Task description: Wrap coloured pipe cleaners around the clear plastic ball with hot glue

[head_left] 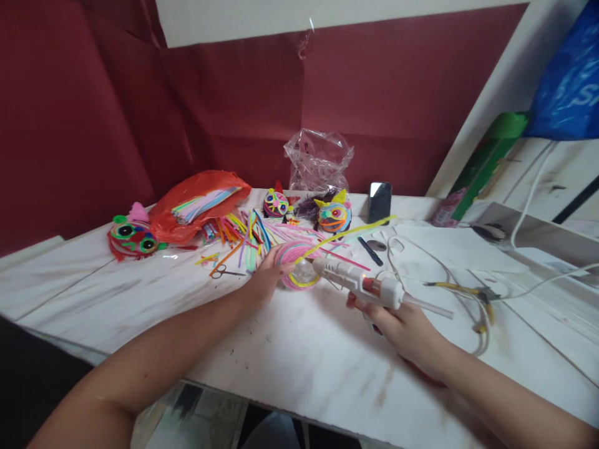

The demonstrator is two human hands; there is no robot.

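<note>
My left hand (268, 275) grips the side of a round ball (299, 252) wound with pink pipe cleaner, with a clear bare patch facing me. A yellow pipe cleaner (349, 236) curves around that patch, and its loose end sticks out to the upper right. My right hand (397, 321) is wrapped around the handle of a white hot glue gun (360, 280), with a glue stick poking from its back. The gun's nozzle is at the ball's right side, by the yellow pipe cleaner; whether it touches I cannot tell.
Behind lie loose pipe cleaners (238, 234), a red bag (196, 196) and small scissors (225, 272). Finished animal heads (133, 237) sit at the left and back. A phone (379, 201) leans upright. Yellow-handled pliers (484, 293) and a white cable (444, 268) lie on the right.
</note>
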